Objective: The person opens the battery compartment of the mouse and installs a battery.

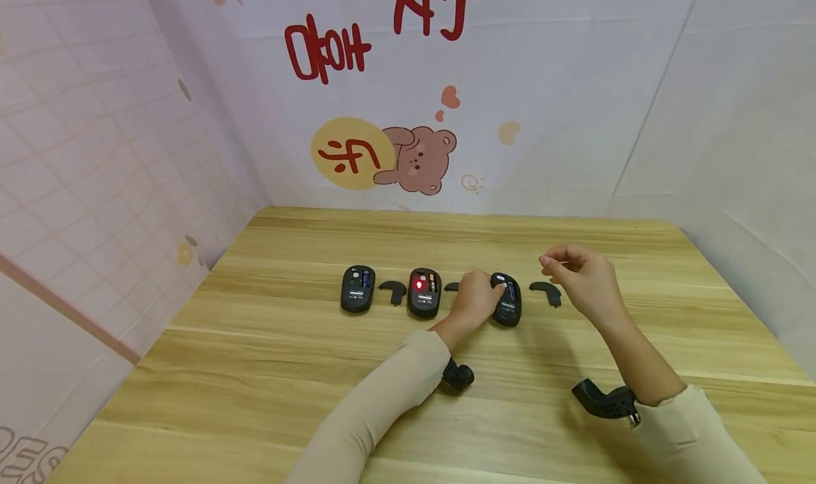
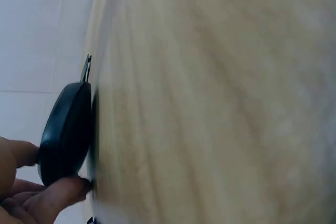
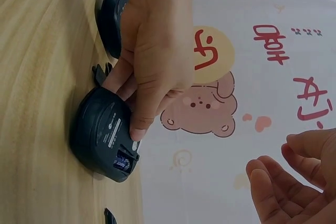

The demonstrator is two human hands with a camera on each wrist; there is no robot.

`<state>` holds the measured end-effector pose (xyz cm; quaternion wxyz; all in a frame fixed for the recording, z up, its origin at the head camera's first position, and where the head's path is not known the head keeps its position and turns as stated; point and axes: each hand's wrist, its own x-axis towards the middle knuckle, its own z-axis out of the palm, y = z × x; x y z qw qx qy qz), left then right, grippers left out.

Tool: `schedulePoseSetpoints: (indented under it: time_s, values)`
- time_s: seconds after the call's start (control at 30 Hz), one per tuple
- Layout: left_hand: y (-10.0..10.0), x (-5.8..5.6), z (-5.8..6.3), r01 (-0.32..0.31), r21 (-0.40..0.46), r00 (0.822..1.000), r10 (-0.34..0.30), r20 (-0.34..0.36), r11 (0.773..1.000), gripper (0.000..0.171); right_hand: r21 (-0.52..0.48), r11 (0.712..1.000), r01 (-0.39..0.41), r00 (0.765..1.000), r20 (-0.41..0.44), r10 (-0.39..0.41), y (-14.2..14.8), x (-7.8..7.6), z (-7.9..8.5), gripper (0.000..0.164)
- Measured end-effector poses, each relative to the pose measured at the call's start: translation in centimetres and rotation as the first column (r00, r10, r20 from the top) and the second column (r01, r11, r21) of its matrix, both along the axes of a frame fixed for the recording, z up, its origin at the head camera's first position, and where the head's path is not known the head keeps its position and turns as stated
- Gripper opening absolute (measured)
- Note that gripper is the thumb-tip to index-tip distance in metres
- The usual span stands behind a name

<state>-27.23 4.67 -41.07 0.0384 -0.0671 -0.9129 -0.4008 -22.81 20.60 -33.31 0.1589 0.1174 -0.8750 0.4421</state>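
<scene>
My left hand [image 1: 474,301] grips the right-hand computer mouse [image 1: 509,301], its thumb on the underside, which faces up and is tilted. A blue battery [image 3: 123,162] shows in the mouse's uncovered compartment. In the left wrist view, thumb and fingers hold this mouse [image 2: 65,132] by its end, close to the table. My right hand [image 1: 586,282] is raised to the right, fingers loosely bent, with nothing seen between them. Below its fingertips lies a black battery cover [image 1: 547,291]. Another cover [image 1: 451,286] is partly hidden behind the left hand.
Two more mice lie upside down to the left: the middle mouse [image 1: 423,293] glows red, and the far-left mouse [image 1: 358,288] shows a blue battery. A battery cover [image 1: 394,290] lies between them. Behind the wooden table [image 1: 382,236] hangs a printed white backdrop [image 1: 548,165].
</scene>
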Motion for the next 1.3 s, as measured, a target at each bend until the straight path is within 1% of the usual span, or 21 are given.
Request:
schedulePoseSetpoints:
  time_s: [0.13,0.23,0.37,0.43,0.5,0.6,0.67,0.73,0.8,0.9,0.97,1.07,1.17,1.23,1.3]
  values:
    - [-0.3,0.1,0.0,0.022,-0.128,0.999,-0.028,-0.044,0.992,0.048,0.001,1.000,-0.008,1.000,-0.006,0.008,0.0,-0.2,-0.2,0.024]
    - [-0.4,0.1,0.0,0.023,-0.183,0.997,-0.036,-0.066,0.983,0.053,0.004,1.000,-0.010,1.000,-0.008,0.010,0.0,-0.4,-0.3,0.024]
    - [-0.5,-0.1,0.1,0.021,-0.242,0.995,-0.043,-0.086,0.970,0.050,0.013,1.000,-0.010,1.000,-0.004,0.010,-0.1,-0.4,-0.3,0.025]
    - [-0.5,-0.1,0.3,0.015,-0.270,0.994,-0.044,-0.098,0.963,0.045,0.024,1.000,-0.009,1.000,0.000,0.009,-0.1,-0.5,-0.3,0.025]
    - [-0.5,0.0,0.7,0.005,-0.312,0.990,-0.048,-0.130,0.950,0.036,0.045,0.999,-0.010,1.000,-0.005,0.011,-0.1,-0.5,-0.4,0.024]
    - [-0.8,0.3,1.8,-0.008,-0.398,0.983,-0.067,-0.174,0.918,0.024,0.088,0.996,-0.028,0.999,-0.019,0.029,-0.1,-0.5,-0.5,0.023]
    - [-1.1,0.6,2.7,-0.012,-0.461,0.978,-0.086,-0.190,0.887,0.024,0.124,0.991,-0.051,0.998,-0.028,0.055,-0.1,-0.5,-0.6,0.023]
    - [-1.5,0.9,3.7,0.002,-0.509,0.978,-0.109,-0.179,0.860,0.033,0.170,0.982,-0.078,0.996,-0.031,0.084,0.0,-0.7,-0.8,0.026]
    - [-2.0,1.1,4.5,0.030,-0.546,0.978,-0.139,-0.159,0.837,0.043,0.222,0.969,-0.106,0.993,-0.024,0.114,0.0,-0.9,-0.9,0.032]
    - [-2.8,1.3,5.4,0.082,-0.603,0.976,-0.188,-0.114,0.794,0.059,0.304,0.941,-0.150,0.988,0.001,0.157,-0.1,-1.1,-1.0,0.047]
    - [-3.5,1.4,5.6,0.111,-0.636,0.973,-0.215,-0.088,0.763,0.066,0.348,0.921,-0.175,0.984,0.019,0.179,-0.1,-1.3,-1.1,0.058]
    - [-4.6,1.4,5.6,0.130,-0.672,0.969,-0.237,-0.069,0.729,0.075,0.399,0.896,-0.194,0.980,0.034,0.197,-0.1,-1.4,-1.3,0.072]
    - [-6.0,1.5,5.5,0.136,-0.682,0.965,-0.253,-0.073,0.719,0.082,0.436,0.880,-0.187,0.980,0.023,0.197,0.0,-1.4,-1.6,0.081]
    - [-7.1,1.6,5.4,0.146,-0.687,0.962,-0.264,-0.069,0.712,0.086,0.468,0.866,-0.175,0.981,0.009,0.193,0.3,-1.5,-1.9,0.084]
    - [-8.3,1.6,5.3,0.156,-0.686,0.959,-0.275,-0.068,0.711,0.089,0.501,0.851,-0.160,0.983,0.002,0.183,0.6,-1.4,-2.1,0.086]
